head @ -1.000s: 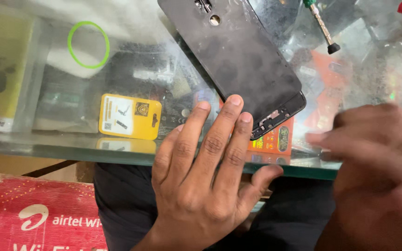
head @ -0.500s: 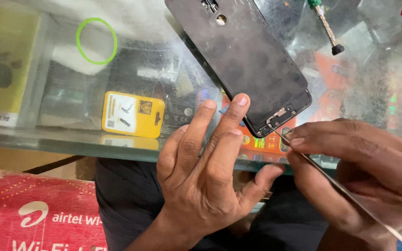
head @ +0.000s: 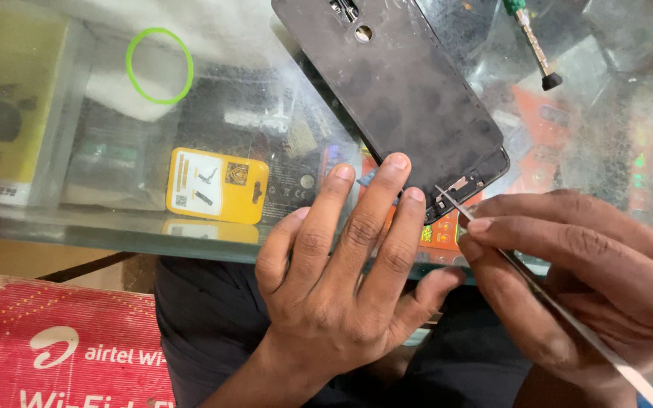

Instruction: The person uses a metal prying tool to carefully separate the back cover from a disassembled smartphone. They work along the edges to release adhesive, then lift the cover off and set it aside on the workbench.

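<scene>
The black phone panel (head: pixel 410 98) is lain face-down on the glass surface (head: pixel 100 227), pinned at its near corner by 3 flat, spread fingers of the left hand (head: pixel 341 279). Thin metal tweezers (head: pixel 538 295) are pinched shut-fingered in the right hand (head: pixel 591 279), tip set against that steadied corner.

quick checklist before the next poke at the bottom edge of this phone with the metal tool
1. Phone lies flat on the glass table, back side up: ok.
2. Left hand steadies the phone: ok, fingertips rest at its lower edge.
3. Right hand has a firm grip on the thin metal tool: ok, pinched between thumb and fingers.
4. Tool tip sits on the small part at the phone's bottom corner: ok, though whether it is seated in a slot, cannot tell.
5. Left fingertips clear of the tool tip: not ok, they are very close.
6. Screwdriver out of the way: ok, it lies apart at the top.
</scene>
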